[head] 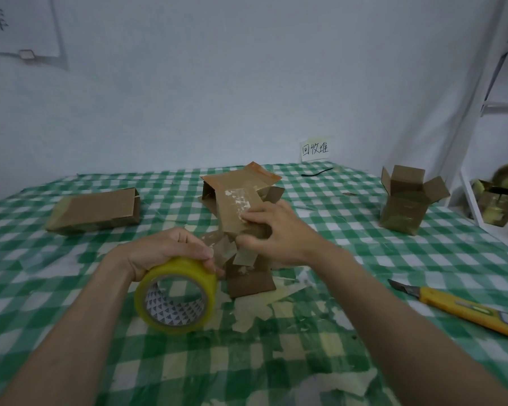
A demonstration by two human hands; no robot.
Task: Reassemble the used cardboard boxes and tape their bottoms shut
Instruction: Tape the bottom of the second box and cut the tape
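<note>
Head view, looking down on a table under a green-and-white checked cloth [423, 259]. Noted three containers of cardboard. Upright box [405, 210] at far right, top flaps splayed open, old tape on its walls; interior not visible. Flattened box [96, 210] at far left, lying on its side, one end open, contents not discernible. Centre: partly collapsed box [235, 197], flaps loose, patches of torn tape residue on the upper panel, open end toward the wall apparently holding nothing.

Left hand [165, 249] found curled over the top of a yellow tape roll [175, 294], fingers wrapped down onto its outer face; roll stood on edge on the cloth, core facing the camera. Right hand [272, 232] found on the near end of the central box, fingers bent and pinching a flap there, thumb underneath. Central box thus directly beneath and beyond the right hand, just right of the left hand and the roll; loose flaps lay between the two hands.

Yellow utility knife [464, 307] lying on the cloth at right, blade extended, well apart from both hands. Scraps of peeled tape [255, 313] scattered on the cloth near the roll. Handwritten paper label [315, 148] fixed to the wall behind. White shelf frame [478, 92] at far right.
</note>
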